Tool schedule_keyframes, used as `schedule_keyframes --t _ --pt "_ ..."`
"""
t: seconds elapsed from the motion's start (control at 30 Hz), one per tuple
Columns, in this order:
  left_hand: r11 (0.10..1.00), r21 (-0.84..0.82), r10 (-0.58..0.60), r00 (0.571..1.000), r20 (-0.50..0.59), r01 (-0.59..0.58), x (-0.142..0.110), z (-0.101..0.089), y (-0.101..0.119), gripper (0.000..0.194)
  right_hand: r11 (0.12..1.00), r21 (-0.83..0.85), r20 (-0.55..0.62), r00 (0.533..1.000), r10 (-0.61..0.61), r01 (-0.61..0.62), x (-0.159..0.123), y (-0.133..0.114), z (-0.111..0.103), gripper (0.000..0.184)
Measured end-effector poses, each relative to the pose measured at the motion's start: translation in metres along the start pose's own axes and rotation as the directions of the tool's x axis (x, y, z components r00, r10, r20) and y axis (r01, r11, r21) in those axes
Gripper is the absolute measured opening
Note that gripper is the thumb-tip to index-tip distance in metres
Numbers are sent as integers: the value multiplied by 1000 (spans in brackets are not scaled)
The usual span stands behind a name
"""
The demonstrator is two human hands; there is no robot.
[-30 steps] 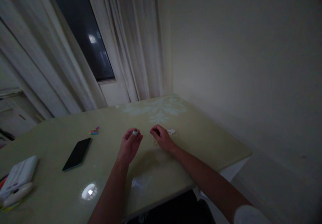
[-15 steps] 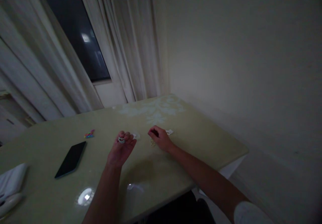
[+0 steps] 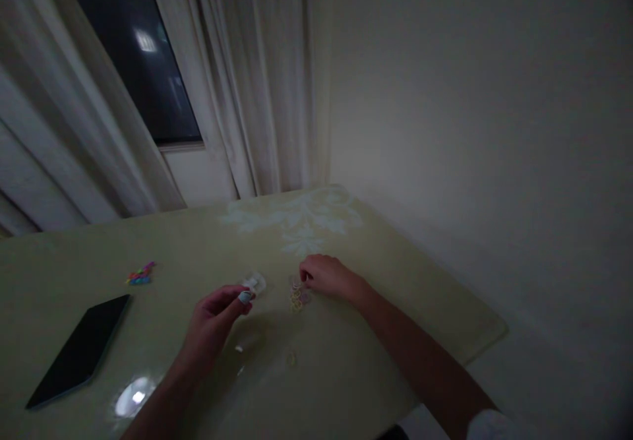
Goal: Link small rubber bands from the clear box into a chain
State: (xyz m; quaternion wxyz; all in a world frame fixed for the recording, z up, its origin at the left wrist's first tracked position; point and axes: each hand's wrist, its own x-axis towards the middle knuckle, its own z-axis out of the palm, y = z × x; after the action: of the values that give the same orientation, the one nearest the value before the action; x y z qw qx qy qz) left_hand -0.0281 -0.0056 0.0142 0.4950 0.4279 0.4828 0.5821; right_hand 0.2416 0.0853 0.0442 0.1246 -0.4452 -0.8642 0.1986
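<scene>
My left hand (image 3: 212, 321) is closed in a pinch, with a small pale ring-like piece (image 3: 244, 296) at the thumb tip. Just beyond those fingertips lies a small clear plastic container (image 3: 254, 283). My right hand (image 3: 329, 275) has its fingers curled down at the edge of a little pile of pale yellow and pinkish rings (image 3: 297, 299). Whatever its fingertips hold, if anything, is hidden. One loose pale ring (image 3: 291, 359) lies nearer to me on the tabletop.
A dark tablet or phone (image 3: 82, 351) lies on the glossy table (image 3: 346, 367) at the left. Behind it is a small heap of brightly coloured pieces (image 3: 141, 274). Curtains (image 3: 267, 84) and a plain wall (image 3: 445, 130) border the table's far and right sides.
My left hand has turned from palm-up to a thumb-side pinch and come lower left. My right hand has shifted slightly right, uncovering more of the ring pile. The view has swung right.
</scene>
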Motion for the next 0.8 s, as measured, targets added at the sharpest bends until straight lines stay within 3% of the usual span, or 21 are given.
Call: schedule_keyframes --t 0.17,0.3,0.37,0.4,0.5,0.63,0.8 --pt "992 118 -41 996 -75 49 -9 -2 -4 35 992 -110 77 995 68 -59 -11 3 9 3" --pt "980 199 -10 998 -66 23 -11 3 -1 31 993 -98 48 996 77 -72 -19 -3 11 8" --pt "974 226 -16 999 -27 22 -13 7 -3 26 998 35 -13 998 54 -53 -21 -13 15 4" --pt "968 249 -18 1000 -8 20 -14 9 -4 22 978 206 -66 997 35 -21 -22 -20 19 3" --pt "948 316 19 998 54 -35 -19 13 -6 14 780 621 -123 992 -4 80 -26 -42 34 5" --pt "957 286 19 993 119 -52 -23 19 -7 12 644 762 -101 995 10 71 -33 -59 49 5" --pt "966 257 -31 988 150 -9 -26 26 -8 19 608 792 -88 996 9 64 -37 -61 55 4"
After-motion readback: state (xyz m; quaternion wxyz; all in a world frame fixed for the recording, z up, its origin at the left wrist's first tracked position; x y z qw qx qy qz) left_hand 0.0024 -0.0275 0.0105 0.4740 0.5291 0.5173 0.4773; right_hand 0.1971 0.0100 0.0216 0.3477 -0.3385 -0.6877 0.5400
